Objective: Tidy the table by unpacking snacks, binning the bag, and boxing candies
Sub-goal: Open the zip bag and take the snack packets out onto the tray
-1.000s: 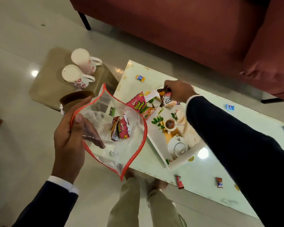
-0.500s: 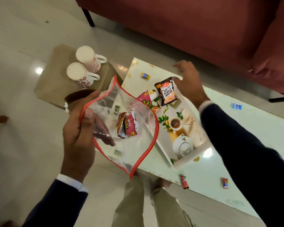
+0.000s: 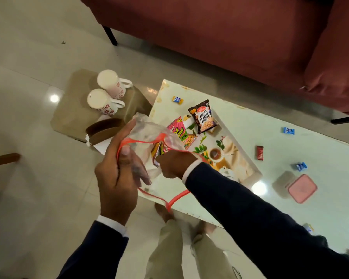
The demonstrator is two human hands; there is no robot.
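My left hand grips the rim of a clear plastic bag with a red edge, held over the table's near left corner. My right hand reaches into the bag's mouth and holds the small snack packets inside. A salted peanuts packet and a pink snack packet lie on the printed white tray. Wrapped candies are scattered over the table, among them a blue-yellow candy, a blue candy and a red candy. A pink-lidded box stands at the right.
The white table runs to the right. A low beige side table at the left carries two white floral mugs and a brown bin. A red sofa stands behind. My legs are below the table's edge.
My right hand let go of the peanuts packet on the tray, came back and went into the bag. The bag's mouth has narrowed and the left hand has shifted right with it.
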